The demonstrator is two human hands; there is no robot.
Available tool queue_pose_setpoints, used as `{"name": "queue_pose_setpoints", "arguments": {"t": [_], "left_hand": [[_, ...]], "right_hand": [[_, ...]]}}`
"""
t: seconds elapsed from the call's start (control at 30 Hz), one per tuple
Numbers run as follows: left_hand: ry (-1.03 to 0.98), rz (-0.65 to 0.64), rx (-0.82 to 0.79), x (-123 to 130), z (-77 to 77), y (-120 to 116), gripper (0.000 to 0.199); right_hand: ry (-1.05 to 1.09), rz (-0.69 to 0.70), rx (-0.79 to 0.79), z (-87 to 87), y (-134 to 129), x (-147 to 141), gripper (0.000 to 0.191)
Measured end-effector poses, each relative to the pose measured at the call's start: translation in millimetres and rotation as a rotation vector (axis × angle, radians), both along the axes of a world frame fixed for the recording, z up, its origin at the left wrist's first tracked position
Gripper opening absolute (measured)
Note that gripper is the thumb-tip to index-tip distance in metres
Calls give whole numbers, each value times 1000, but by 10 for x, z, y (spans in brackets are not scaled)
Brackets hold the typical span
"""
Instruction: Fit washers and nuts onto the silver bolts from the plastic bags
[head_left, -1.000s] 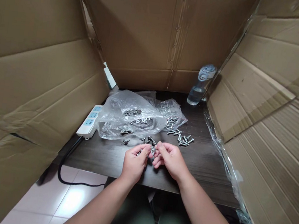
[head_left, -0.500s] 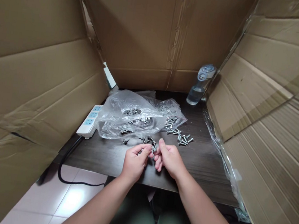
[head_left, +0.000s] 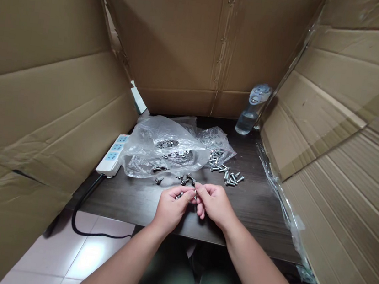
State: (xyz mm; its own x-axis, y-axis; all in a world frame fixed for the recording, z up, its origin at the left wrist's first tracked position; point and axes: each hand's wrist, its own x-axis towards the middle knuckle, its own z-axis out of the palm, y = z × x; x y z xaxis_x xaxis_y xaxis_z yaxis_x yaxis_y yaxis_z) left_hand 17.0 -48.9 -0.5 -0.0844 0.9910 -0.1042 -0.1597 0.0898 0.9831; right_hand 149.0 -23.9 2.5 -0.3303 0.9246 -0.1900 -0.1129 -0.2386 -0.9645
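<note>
My left hand [head_left: 172, 207] and my right hand [head_left: 215, 204] meet above the front of the table. Thumb and fingers of both are pinched together on a small shiny bolt [head_left: 195, 195], mostly hidden by the fingertips. Another bit of metal [head_left: 179, 195] shows by the left fingers. Just beyond the hands lie several bolts with dark washers or nuts on them [head_left: 184, 181], and one more such bolt [head_left: 158, 181] rests to the left. A loose pile of plain silver bolts [head_left: 232, 178] spreads to the right.
A clear plastic bag [head_left: 142, 131] with washers [head_left: 181, 154] lies at mid-table, a second bag [head_left: 215, 138] behind the bolts. A white power strip [head_left: 109, 162] is at the left and a water bottle [head_left: 248, 117] at the back right. Cardboard walls [head_left: 180, 44] enclose the dark table [head_left: 249, 218].
My right thumb has come down from a raised position and now presses against the left fingertips. The bolt, plainer to see before, is now mostly covered.
</note>
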Motion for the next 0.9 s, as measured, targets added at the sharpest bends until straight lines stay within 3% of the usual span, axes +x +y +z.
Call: {"name": "queue_pose_setpoints", "arguments": {"t": [0.13, 0.23, 0.33, 0.43, 0.6, 0.8, 0.9], "left_hand": [[-47, 28, -11, 3, -12, -7, 28], [-123, 67, -32, 6, -18, -10, 29], [-138, 99, -59, -4, -23, -12, 31], [-112, 73, -51, -23, -28, -11, 31], [-65, 32, -37, -34, -20, -11, 30], [-150, 64, -53, -28, -34, -14, 30], [-122, 43, -31, -31, -48, -19, 30]], "right_hand": [[-22, -38, -9, -41, 7, -5, 54], [102, -81, 14, 19, -10, 3, 42], [187, -34, 26, 78, -34, 6, 38], [126, 2, 52, 47, -29, -15, 35], [-59, -39, 22, -69, 16, -48, 50], [178, 12, -30, 33, -17, -3, 42], [109, 13, 4, 30, -22, -5, 36]]}}
